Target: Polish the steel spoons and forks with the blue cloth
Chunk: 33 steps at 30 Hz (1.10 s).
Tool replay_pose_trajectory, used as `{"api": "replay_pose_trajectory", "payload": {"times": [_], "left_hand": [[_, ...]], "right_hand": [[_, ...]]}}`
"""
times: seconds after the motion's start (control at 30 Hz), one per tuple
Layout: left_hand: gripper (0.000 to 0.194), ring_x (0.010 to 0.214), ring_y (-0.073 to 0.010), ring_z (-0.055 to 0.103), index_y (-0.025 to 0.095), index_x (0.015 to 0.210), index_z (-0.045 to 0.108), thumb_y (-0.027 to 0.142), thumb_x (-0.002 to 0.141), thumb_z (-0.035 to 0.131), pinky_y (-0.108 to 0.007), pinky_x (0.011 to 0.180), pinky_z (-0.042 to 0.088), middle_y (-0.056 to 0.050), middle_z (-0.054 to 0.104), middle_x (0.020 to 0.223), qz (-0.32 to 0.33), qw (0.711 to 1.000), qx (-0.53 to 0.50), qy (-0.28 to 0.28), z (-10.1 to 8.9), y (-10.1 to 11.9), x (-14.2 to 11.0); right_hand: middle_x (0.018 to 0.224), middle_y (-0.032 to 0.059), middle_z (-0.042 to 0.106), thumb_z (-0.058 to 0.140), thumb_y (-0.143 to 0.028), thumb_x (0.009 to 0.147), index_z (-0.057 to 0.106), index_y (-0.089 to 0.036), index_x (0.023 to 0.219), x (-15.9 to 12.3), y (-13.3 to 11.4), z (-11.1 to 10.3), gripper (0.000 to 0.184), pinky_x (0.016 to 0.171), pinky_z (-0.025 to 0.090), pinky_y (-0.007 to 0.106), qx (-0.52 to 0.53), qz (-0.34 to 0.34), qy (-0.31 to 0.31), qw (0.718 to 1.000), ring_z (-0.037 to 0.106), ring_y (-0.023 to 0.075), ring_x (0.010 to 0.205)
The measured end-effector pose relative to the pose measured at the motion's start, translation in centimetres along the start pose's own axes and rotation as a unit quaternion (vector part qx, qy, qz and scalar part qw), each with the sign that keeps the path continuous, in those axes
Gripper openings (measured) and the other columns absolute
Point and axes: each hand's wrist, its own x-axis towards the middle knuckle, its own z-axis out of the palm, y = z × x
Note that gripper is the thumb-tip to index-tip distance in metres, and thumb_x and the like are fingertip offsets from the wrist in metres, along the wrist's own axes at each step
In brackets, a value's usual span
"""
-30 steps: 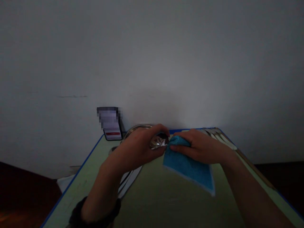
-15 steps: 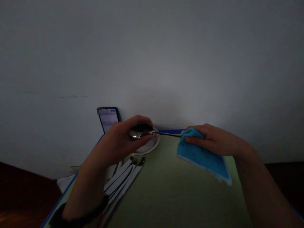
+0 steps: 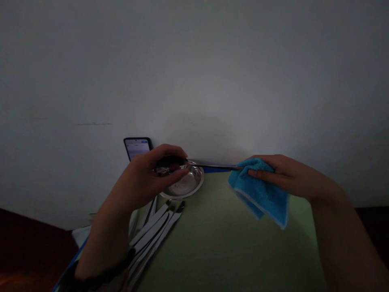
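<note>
My left hand (image 3: pixel 148 172) is closed on the dark, shiny bowl end of a metal spoon (image 3: pixel 212 166), thumb below and fingers above. The spoon's thin handle runs level to the right. My right hand (image 3: pixel 279 172) pinches a blue cloth (image 3: pixel 264 194) around the far end of that handle, which the cloth hides. The cloth's lower corners hang loose above the table. Behind and below my left hand stands a shiny metal bowl (image 3: pixel 185 187), partly covered by the hand.
Several metal table knives (image 3: pixel 152 235) lie side by side on the green table (image 3: pixel 231 243), partly under my left forearm. A phone (image 3: pixel 136 147) leans against the pale wall (image 3: pixel 212 81) at the back left. A blue edge (image 3: pixel 215 169) borders the table.
My right hand and the cloth have moved right and slightly up, baring more of the spoon's handle. My left hand has shifted a little left and up with the spoon.
</note>
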Motion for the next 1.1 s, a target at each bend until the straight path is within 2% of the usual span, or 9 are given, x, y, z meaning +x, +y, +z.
{"api": "replay_pose_trajectory", "payload": {"times": [0.17,0.27,0.37,0.47,0.53,0.6,0.77,1.0,1.1], "left_hand": [[0.024,0.072,-0.0103,0.061,0.023,0.092,0.058,0.026,0.071,0.068,-0.016,0.066,0.048,0.002,0.063,0.086,-0.004,1.000,-0.018,-0.003,0.1,0.1,0.1],[0.022,0.070,-0.0108,0.061,0.022,0.089,0.060,0.026,0.069,0.069,-0.017,0.063,0.048,0.002,0.063,0.083,-0.015,1.000,-0.024,-0.005,0.1,0.2,0.2],[0.030,0.060,-0.0091,0.058,0.022,0.090,0.060,0.024,0.064,0.073,-0.015,0.052,0.046,0.002,0.061,0.077,-0.041,0.995,-0.067,0.060,0.5,0.4,0.4],[0.036,0.045,-0.0070,0.051,0.025,0.101,0.056,0.025,0.068,0.070,-0.015,0.039,0.041,0.005,0.056,0.064,-0.089,0.963,-0.209,0.146,1.5,0.8,1.1],[0.026,0.043,-0.0082,0.051,0.023,0.101,0.055,0.030,0.077,0.061,-0.016,0.035,0.039,0.005,0.052,0.057,-0.135,0.929,-0.310,0.153,2.6,1.2,1.7],[0.021,0.046,-0.0093,0.053,0.018,0.091,0.059,0.036,0.080,0.055,-0.016,0.035,0.037,0.003,0.053,0.057,-0.176,0.904,-0.364,0.142,3.7,1.6,2.2],[0.024,0.040,-0.0063,0.047,0.016,0.079,0.062,0.038,0.080,0.055,-0.016,0.035,0.036,0.001,0.056,0.057,-0.192,0.911,-0.359,0.073,5.7,2.6,2.3],[0.025,0.046,-0.0072,0.050,0.016,0.078,0.064,0.041,0.078,0.057,-0.015,0.036,0.033,0.001,0.056,0.058,-0.190,0.903,-0.340,0.179,4.9,2.4,2.2],[0.025,0.047,-0.0074,0.050,0.017,0.075,0.064,0.041,0.077,0.058,-0.015,0.035,0.033,0.001,0.055,0.058,-0.195,0.903,-0.341,0.175,4.5,2.2,2.3]], "right_hand": [[0.094,0.0012,0.065,0.045,-0.038,0.086,0.054,-0.023,0.115,-0.5,0.4,-0.2,0.034,0.063,0.047,0.025,0.020,-0.030,-0.030,0.999,0.061,0.0152,0.075],[0.090,0.0025,0.065,0.043,-0.039,0.086,0.056,-0.021,0.112,-0.3,0.2,0.0,0.034,0.065,0.046,0.027,-0.021,-0.023,-0.015,0.999,0.060,0.0162,0.075],[0.085,0.0032,0.064,0.041,-0.042,0.087,0.058,-0.018,0.099,0.1,-0.4,0.2,0.032,0.066,0.045,0.028,-0.042,-0.014,-0.013,0.999,0.059,0.0165,0.075],[0.078,0.0019,0.061,0.038,-0.043,0.088,0.056,-0.017,0.088,0.7,-1.2,0.7,0.032,0.064,0.043,0.026,-0.026,-0.028,-0.032,0.999,0.057,0.0142,0.069],[0.077,0.0016,0.061,0.037,-0.041,0.089,0.054,-0.017,0.085,1.2,-1.7,1.1,0.030,0.064,0.042,0.025,-0.026,-0.047,-0.036,0.998,0.056,0.0132,0.068],[0.079,0.0020,0.061,0.038,-0.039,0.089,0.053,-0.016,0.086,1.6,-1.9,1.6,0.027,0.064,0.042,0.025,-0.029,-0.063,-0.041,0.997,0.056,0.0128,0.069],[0.077,0.0010,0.060,0.037,-0.039,0.089,0.052,-0.017,0.080,2.2,-1.9,2.1,0.028,0.058,0.039,0.023,-0.013,-0.072,-0.021,0.997,0.051,0.0102,0.060],[0.076,0.0008,0.061,0.038,-0.041,0.088,0.053,-0.018,0.081,1.9,-1.9,1.9,0.029,0.057,0.040,0.024,0.005,-0.064,-0.030,0.997,0.052,0.0115,0.060],[0.077,0.0016,0.062,0.039,-0.040,0.088,0.054,-0.018,0.083,1.9,-1.9,2.0,0.028,0.058,0.040,0.025,-0.010,-0.059,-0.024,0.998,0.053,0.0122,0.062]]}}
